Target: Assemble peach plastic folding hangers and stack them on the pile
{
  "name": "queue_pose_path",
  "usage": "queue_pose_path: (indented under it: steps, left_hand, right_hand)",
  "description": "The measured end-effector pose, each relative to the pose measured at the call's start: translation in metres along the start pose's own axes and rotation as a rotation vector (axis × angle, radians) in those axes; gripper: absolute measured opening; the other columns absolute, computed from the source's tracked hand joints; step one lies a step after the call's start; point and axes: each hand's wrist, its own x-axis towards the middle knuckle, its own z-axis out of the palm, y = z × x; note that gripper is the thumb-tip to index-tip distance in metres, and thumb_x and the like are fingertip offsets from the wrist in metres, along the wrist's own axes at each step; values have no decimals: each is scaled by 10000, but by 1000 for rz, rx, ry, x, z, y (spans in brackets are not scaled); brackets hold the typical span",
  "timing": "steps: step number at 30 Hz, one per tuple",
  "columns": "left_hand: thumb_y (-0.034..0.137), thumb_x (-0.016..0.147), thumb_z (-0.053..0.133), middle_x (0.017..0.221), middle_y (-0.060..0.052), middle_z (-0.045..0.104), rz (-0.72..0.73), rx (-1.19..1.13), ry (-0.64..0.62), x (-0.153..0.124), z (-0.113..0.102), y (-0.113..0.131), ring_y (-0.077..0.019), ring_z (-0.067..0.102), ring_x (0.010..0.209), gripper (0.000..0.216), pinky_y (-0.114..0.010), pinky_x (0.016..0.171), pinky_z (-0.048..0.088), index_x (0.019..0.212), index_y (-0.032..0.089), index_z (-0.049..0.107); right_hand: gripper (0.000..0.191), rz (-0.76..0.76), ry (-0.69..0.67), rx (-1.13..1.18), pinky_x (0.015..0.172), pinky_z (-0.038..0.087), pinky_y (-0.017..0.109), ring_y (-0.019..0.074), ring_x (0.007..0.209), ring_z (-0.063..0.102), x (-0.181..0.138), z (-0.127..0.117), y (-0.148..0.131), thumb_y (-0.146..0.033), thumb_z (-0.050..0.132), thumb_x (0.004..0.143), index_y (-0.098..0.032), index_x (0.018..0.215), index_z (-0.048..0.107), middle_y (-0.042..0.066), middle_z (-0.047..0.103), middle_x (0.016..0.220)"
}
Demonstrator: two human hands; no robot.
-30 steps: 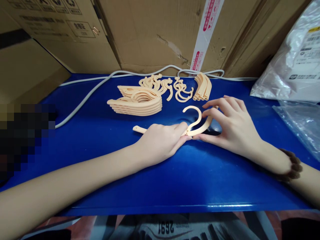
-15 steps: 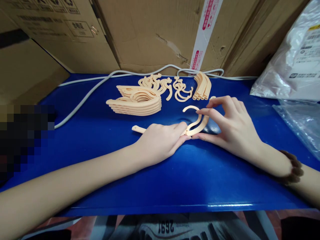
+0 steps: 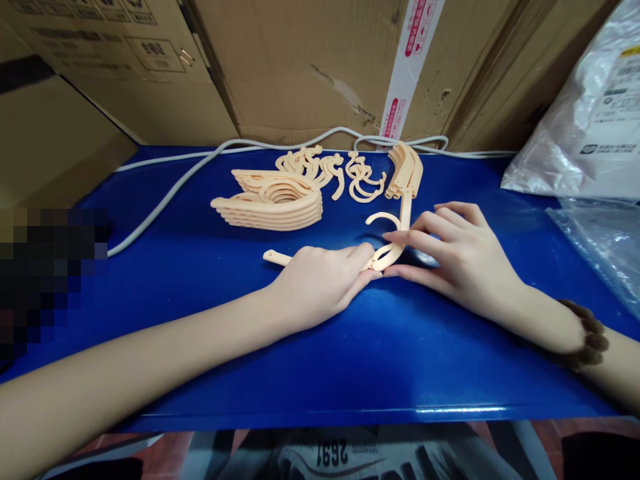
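My left hand (image 3: 323, 283) lies palm down on a peach plastic hanger arm (image 3: 276, 257), pinning it to the blue table (image 3: 350, 360). Only the arm's left tip shows beyond my knuckles. My right hand (image 3: 457, 257) pinches the hanger's other arm (image 3: 404, 217) between thumb and fingers, and that arm now points up and away from me. A peach hook (image 3: 383, 219) curls from the joint between both hands.
Behind the hands lie a stack of curved hanger pieces (image 3: 273, 200), loose hooks (image 3: 363, 179) and a bundle of arms (image 3: 407, 170). A white cable (image 3: 165, 200) runs along the back. Cardboard boxes (image 3: 310, 67) wall the rear; plastic bags (image 3: 585, 133) lie on the right.
My right hand has swung the right hanger arm from lying flat to the right up toward the back, folding it at the joint. My left hand has stayed put.
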Motion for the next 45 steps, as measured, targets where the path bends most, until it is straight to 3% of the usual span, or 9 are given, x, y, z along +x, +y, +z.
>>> queue_pose_path:
  steps: [4, 11, 18, 22, 29, 34, 45]
  left_hand:
    - [390, 1045, 375, 890, -8, 706, 15, 2, 14, -1, 0, 0, -232, 675, 672, 254, -285, 493, 219, 986, 191, 522]
    - [418, 1038, 401, 836, 1, 702, 68, 4, 115, -2, 6, -3, -224, 669, 625, 280, -283, 471, 236, 941, 191, 532]
    - [397, 1031, 432, 763, 6, 679, 302, 5, 313, -4, 10, -4, -167, 662, 599, 281, -292, 464, 313, 894, 174, 535]
    - [345, 1026, 450, 775, 17, 676, 395, 46, 364, -4, 11, -4, -150, 674, 633, 236, -303, 468, 322, 896, 169, 539]
    - [326, 1024, 443, 753, 30, 669, 393, 23, 370, -5, 11, -4, -136, 667, 645, 245, -296, 501, 353, 856, 184, 551]
    - [322, 1028, 433, 781, 35, 680, 361, 18, 327, -6, 10, -5, -131, 678, 690, 255, -294, 528, 368, 893, 188, 602]
    - [369, 1015, 445, 884, -25, 669, 178, 41, 395, -4, 6, -7, -197, 583, 868, 288, -307, 646, 429, 936, 173, 640]
  right_hand:
    - [424, -3, -14, 61, 935, 395, 442, 238, 885, 601, 0, 2, 2, -490, 521, 958, -153, 1171, 665, 92, 663, 951]
    - [400, 20, -39, 288, 768, 458, 354, 217, 862, 579, 1, 6, 8, -466, 575, 939, -149, 1168, 655, 104, 645, 976]
    - [252, 11, -38, 430, 760, 455, 353, 204, 867, 612, 3, 2, 4, -360, 546, 965, -176, 1095, 659, 83, 673, 973]
    - [246, 102, -20, 443, 747, 461, 365, 212, 848, 608, 5, 0, 3, -367, 503, 980, -180, 1003, 661, 86, 657, 935]
    - [83, 277, -2, 445, 758, 487, 375, 224, 862, 606, 5, 1, 5, -245, 543, 909, -225, 928, 622, 65, 621, 943]
    - [151, 276, 14, 401, 759, 495, 380, 231, 888, 604, 4, 3, 8, -134, 522, 869, -223, 937, 624, 70, 627, 975]
    - [155, 345, -4, 342, 749, 483, 403, 250, 882, 592, 2, 10, 16, -179, 500, 908, -227, 940, 644, 81, 665, 980]
